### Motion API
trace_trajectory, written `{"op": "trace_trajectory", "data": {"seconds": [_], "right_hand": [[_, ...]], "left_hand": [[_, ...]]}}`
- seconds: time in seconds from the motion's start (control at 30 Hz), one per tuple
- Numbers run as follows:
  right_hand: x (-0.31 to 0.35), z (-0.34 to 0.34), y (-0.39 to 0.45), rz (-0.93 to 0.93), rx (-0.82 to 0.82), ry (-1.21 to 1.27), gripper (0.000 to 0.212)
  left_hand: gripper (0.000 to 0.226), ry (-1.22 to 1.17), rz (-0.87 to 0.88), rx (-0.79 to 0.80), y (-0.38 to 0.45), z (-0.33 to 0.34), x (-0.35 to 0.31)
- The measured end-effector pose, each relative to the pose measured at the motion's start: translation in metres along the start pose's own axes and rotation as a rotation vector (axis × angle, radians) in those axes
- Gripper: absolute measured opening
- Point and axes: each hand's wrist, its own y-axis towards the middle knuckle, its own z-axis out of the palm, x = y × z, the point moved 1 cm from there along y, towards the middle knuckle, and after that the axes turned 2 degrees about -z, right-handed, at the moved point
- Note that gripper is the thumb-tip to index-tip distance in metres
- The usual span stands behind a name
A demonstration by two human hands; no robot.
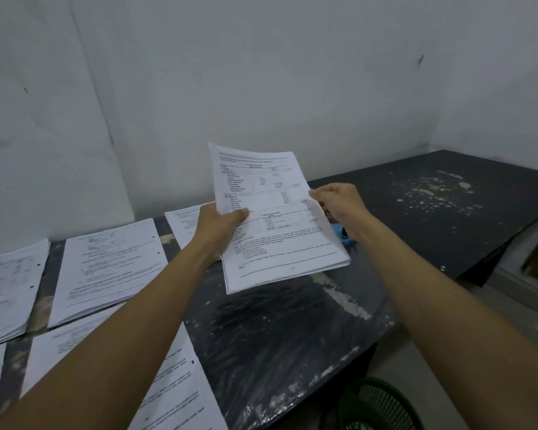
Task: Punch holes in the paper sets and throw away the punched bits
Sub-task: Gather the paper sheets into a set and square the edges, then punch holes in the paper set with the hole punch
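Both my hands grip one paper set (277, 218) raised above the worktop (416, 212) near its far edge: left hand (221, 225) pinches its left margin, right hand (339, 206) its right edge.

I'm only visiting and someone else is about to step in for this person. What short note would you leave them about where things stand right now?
Left hand: grips the left edge of the held paper set, thumb on top.
Right hand: fingers pinch its right edge. The set is in the air above the dark table.
A blue thing, possibly the punch, is mostly hidden behind the set.
Done: two sets on the left already show holes along their right edges.
Left: the held set shows no holes yet. Punched bits likely go in the green basket on the floor.
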Motion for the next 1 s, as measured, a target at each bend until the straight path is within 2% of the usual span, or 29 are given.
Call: {"op": "trace_trajectory", "data": {"seconds": [0.1, 0.23, 0.37, 0.43, 0.6, 1.0], "right_hand": [[-0.009, -0.006, 0.027, -0.053, -0.124, -0.044, 0.003], [-0.019, -0.010, 0.053, -0.196, -0.217, -0.289, 0.012], [-0.034, -0.007, 0.076, -0.194, -0.151, -0.390, 0.014], [-0.041, -0.005, 0.084, -0.189, -0.069, -0.444, 0.015], [-0.055, -0.005, 0.090, -0.111, 0.183, -0.529, 0.038], [-0.059, -0.005, 0.086, -0.062, 0.307, -0.611, 0.047]], "left_hand": [[0.027, 0.015, -0.066, -0.039, 0.014, 0.010, 0.017], [0.029, 0.073, -0.145, -0.071, 0.028, 0.026, 0.041], [0.026, 0.082, -0.200, -0.099, 0.036, 0.042, 0.059], [0.026, 0.076, -0.223, -0.113, 0.038, 0.051, 0.067], [0.020, 0.032, -0.278, -0.145, 0.040, 0.071, 0.083], [0.019, -0.006, -0.308, -0.208, 0.043, 0.111, 0.094]]}}
